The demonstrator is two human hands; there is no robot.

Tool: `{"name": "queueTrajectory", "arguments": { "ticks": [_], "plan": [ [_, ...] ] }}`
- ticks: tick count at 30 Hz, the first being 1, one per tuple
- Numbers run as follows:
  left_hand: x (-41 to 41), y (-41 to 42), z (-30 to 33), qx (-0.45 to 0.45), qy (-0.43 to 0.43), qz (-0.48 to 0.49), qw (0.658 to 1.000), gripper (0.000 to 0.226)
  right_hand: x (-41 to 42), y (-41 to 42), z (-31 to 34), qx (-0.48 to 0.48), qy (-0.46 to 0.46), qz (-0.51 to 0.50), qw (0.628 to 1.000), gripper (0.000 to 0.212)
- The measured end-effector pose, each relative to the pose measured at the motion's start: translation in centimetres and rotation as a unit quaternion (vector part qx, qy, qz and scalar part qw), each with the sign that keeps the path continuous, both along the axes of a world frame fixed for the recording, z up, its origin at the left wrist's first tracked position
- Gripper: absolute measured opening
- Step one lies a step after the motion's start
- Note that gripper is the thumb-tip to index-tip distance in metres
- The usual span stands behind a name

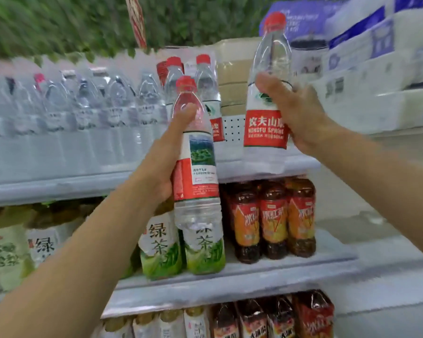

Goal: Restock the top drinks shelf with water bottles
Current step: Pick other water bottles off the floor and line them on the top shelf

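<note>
My left hand grips a red-capped water bottle with a red and white label, held upright in front of the top shelf. My right hand holds a second red-capped water bottle higher up, its base hanging just above the right end of the top shelf. Two more red-capped water bottles stand at the back of that shelf, between my two hands. To their left runs a row of clear bottles with dark or pale caps.
Green tea bottles and red iced tea bottles fill the shelf below, with more drinks on a lower shelf. White and blue paper packs are stacked at the right. Green foliage hangs above the shelves.
</note>
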State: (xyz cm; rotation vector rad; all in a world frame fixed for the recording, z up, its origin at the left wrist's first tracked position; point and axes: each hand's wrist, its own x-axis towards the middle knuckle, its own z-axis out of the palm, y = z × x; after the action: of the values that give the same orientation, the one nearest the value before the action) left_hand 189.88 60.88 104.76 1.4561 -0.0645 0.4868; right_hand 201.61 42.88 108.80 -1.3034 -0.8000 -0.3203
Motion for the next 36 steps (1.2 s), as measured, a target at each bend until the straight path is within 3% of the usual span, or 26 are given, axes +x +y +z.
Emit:
{"name": "queueTrajectory", "arguments": {
  "ticks": [2,5,10,13,16,19,21,26,36],
  "plan": [
    [1.4,1.1,1.6,0.006,-0.015,-0.013,1.000,0.054,2.0,1.2,2.2,0.027,-0.012,-0.024,0.999,0.081],
    [3.5,2.1,2.9,0.023,-0.031,-0.025,0.999,0.052,5.1,2.6,4.0,0.026,-0.035,-0.043,0.998,0.076],
    [5.7,3.0,3.1,0.003,-0.020,-0.034,0.999,0.053,9.3,4.4,3.6,-0.068,-0.028,-0.071,0.995,0.087],
    [6.3,3.4,3.1,0.004,-0.014,-0.027,1.000,0.057,11.1,5.3,2.3,-0.097,-0.007,-0.041,0.994,0.075],
    [6.6,3.6,3.1,0.010,-0.006,-0.021,1.000,0.056,11.8,5.5,2.2,-0.117,0.036,0.018,0.992,0.087],
    [6.9,3.8,3.0,0.011,-0.014,-0.016,1.000,0.053,11.4,4.2,2.6,-0.242,0.023,-0.025,0.970,0.098],
    [7.0,3.7,2.9,0.007,-0.021,-0.017,1.000,0.052,11.0,3.2,2.3,-0.309,0.001,-0.087,0.947,0.076],
    [7.5,3.4,3.0,0.015,-0.015,-0.007,1.000,0.052,11.9,3.2,1.5,-0.292,-0.001,-0.074,0.954,0.030],
    [8.0,3.5,2.7,0.015,-0.025,-0.004,1.000,0.052,14.1,7.3,1.6,-0.288,0.017,-0.036,0.957,0.024]
  ]
}}
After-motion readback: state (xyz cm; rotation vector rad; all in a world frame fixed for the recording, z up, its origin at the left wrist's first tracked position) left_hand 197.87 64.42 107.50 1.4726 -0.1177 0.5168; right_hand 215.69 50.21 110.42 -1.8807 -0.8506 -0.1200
